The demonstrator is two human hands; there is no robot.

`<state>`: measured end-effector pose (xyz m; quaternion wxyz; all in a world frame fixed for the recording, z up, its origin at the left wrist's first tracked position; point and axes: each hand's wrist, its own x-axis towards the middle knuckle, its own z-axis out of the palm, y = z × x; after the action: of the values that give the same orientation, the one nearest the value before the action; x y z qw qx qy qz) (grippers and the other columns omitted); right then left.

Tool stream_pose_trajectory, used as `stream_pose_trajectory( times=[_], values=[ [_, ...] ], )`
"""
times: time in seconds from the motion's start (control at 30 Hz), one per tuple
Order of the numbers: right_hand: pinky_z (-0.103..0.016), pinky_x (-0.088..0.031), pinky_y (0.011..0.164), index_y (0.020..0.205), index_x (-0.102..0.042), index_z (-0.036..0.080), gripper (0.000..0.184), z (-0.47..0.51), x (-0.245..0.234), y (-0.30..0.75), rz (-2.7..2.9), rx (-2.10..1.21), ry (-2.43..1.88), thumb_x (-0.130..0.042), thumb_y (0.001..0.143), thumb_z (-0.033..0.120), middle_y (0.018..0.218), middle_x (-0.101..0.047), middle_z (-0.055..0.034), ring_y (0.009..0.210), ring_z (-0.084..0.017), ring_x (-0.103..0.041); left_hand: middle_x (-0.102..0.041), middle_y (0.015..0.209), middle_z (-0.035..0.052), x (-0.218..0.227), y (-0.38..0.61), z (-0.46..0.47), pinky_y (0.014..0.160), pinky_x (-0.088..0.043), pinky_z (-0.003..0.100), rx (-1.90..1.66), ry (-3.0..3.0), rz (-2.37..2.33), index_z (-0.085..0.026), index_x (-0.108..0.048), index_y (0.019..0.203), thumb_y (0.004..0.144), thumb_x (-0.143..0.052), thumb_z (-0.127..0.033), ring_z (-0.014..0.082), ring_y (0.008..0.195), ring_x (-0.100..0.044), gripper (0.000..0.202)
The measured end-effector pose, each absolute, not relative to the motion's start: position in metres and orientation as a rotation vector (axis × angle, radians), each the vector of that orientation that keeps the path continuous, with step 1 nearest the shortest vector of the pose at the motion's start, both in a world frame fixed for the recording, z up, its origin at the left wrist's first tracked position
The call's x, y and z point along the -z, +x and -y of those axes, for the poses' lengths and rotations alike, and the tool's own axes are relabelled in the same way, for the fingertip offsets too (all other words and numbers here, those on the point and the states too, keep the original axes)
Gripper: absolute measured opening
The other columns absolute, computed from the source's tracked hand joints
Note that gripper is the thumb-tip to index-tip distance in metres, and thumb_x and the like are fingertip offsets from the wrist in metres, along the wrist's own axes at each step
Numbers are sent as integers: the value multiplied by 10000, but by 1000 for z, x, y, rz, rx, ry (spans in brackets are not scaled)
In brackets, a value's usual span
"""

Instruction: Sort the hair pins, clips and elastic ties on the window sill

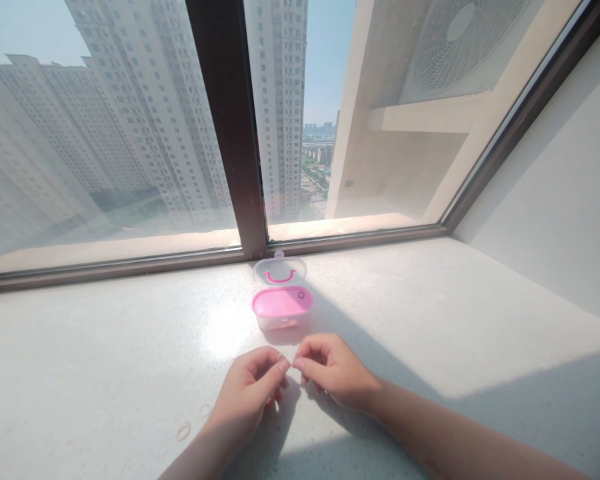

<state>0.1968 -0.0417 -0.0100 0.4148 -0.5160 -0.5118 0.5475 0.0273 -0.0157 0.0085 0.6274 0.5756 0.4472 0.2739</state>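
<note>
My left hand [254,387] is closed in a pinch, thumb against forefinger, just in front of the pink box. Facing it, my right hand [334,371] pinches in the same way, and the two sets of fingertips almost meet. Whatever lies between them is too small to make out. Two thin pale rings, like hair ties, lie on the sill by my left wrist: a pinkish ring [183,431] and a fainter ring [205,410]. Beyond my hands stands a clear oval box with a pink tray [283,302], and a small dark ring [301,295] rests on that tray.
The box's clear lid [280,271], with a pink handle, is tipped back toward the window frame [230,127]. Everything rests on a pale speckled windowsill [105,347]. A white wall [545,180] bounds it on the right. Strong sunlight and shadows cross the surface.
</note>
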Motion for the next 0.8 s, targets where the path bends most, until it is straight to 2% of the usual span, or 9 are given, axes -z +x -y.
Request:
stream_pose_trajectory(
  times=[0.8],
  values=[
    [-179, -353, 413, 677, -582, 136, 169, 42, 9, 197, 1289, -1377, -1293, -609, 776, 270, 555, -595, 1, 419, -73, -493, -571, 570, 7, -9, 27, 16, 467, -371, 219, -634, 1322, -1030, -134, -612, 641, 748, -652, -477, 110, 477, -497, 362]
  ],
)
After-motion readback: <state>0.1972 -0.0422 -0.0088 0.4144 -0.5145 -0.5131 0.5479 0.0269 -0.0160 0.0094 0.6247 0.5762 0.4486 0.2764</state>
